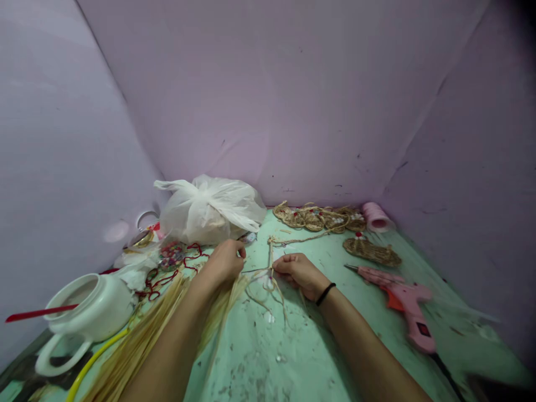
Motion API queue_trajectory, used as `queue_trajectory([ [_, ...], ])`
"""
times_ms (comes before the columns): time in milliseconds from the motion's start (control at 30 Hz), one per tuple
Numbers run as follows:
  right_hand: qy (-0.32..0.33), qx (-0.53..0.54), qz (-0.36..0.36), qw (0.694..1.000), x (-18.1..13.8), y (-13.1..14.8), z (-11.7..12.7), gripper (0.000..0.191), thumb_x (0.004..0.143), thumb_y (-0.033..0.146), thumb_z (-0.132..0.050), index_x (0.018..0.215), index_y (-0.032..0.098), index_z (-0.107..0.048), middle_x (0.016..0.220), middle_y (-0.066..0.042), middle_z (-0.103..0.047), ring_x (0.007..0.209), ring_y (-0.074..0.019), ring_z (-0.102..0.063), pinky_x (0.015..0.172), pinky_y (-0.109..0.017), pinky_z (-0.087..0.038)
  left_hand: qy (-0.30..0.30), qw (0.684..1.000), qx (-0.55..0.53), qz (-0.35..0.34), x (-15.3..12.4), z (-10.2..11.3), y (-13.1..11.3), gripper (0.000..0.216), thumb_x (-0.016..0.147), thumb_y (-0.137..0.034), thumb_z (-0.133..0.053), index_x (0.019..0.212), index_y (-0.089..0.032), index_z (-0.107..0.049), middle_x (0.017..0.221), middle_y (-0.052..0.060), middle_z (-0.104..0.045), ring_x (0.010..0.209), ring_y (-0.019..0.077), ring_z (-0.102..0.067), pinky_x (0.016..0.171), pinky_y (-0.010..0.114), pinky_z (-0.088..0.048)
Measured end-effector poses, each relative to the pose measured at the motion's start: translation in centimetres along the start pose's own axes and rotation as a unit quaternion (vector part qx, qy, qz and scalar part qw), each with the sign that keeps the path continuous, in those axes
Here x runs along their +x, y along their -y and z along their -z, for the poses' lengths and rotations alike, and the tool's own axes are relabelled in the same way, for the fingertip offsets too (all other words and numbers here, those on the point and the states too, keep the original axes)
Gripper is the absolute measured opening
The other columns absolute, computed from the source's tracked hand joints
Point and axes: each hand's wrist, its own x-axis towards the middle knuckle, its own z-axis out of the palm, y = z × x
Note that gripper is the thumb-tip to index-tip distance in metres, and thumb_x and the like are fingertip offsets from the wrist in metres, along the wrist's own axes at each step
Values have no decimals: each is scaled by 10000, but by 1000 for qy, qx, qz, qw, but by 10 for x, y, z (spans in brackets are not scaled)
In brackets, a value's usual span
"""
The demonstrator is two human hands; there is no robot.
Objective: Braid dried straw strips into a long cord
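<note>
My right hand (302,273), with a black band at the wrist, pinches a thin braided fiber cord (271,254) near its lower end. Below that pinch, several loose strands fan out over the green table. My left hand (226,261) is closed, thumb against fingers, level with the right one. A thin strand (256,270) stretches from it across to the cord. Beyond the hands, the cord bends and runs right toward a row of woven fiber pieces (314,218). Under my left forearm lies a bundle of pale dry fibers (157,329).
At right lie a pink glue gun (404,301), a woven sole-shaped piece (372,251) and a pink thread spool (378,216). On the left are a white pot (94,312), a yellow tube (98,357) and red yarn (157,282). A tied white plastic bag (209,209) sits against the back wall.
</note>
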Motion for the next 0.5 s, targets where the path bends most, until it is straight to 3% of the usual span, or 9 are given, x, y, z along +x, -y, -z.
queue_trajectory([
  [167, 0, -3, 4, 1000, 1, -1, 0, 37, 567, 126, -527, 536, 113, -542, 367, 52, -426, 306, -21, -248, 334, -185, -106, 92, 993, -75, -29, 2, 0, 9, 295, 566, -100, -497, 806, -149, -662, 634, 8, -605, 578, 124, -518, 541, 202, -358],
  [300, 2, -1, 9, 1000, 2, -2, 1, 38, 565, 131, -529, 537, 111, -545, 372, 48, -436, 310, -21, -251, 335, -184, -108, 23, 998, 41, 44, 2, -1, 8, 250, 549, -99, -497, 726, -162, -661, 662, 39, -621, 612, 145, -531, 537, 212, -340],
  [367, 4, 3, 9, 1000, 2, -3, 1, 38, 564, 127, -528, 539, 109, -549, 379, 45, -443, 315, -21, -254, 337, -183, -111, 4, 998, 58, 37, -1, 3, 4, 223, 563, -133, -505, 721, -166, -659, 682, 44, -626, 628, 147, -531, 539, 210, -339],
  [433, 6, 4, 10, 1000, 2, -2, 1, 42, 563, 124, -525, 536, 106, -552, 387, 41, -450, 319, -20, -254, 339, -181, -112, 49, 998, 32, 6, -7, 10, -1, 178, 569, -183, -525, 691, -159, -653, 648, 27, -615, 595, 135, -519, 521, 201, -338],
  [500, 4, 2, 10, 1000, 1, -2, 1, 43, 561, 120, -525, 534, 104, -554, 400, 34, -465, 323, -20, -258, 340, -181, -112, 132, 991, 20, -15, -16, 18, -9, 141, 564, -254, -560, 621, -154, -642, 572, 5, -585, 532, 122, -496, 488, 197, -330],
])
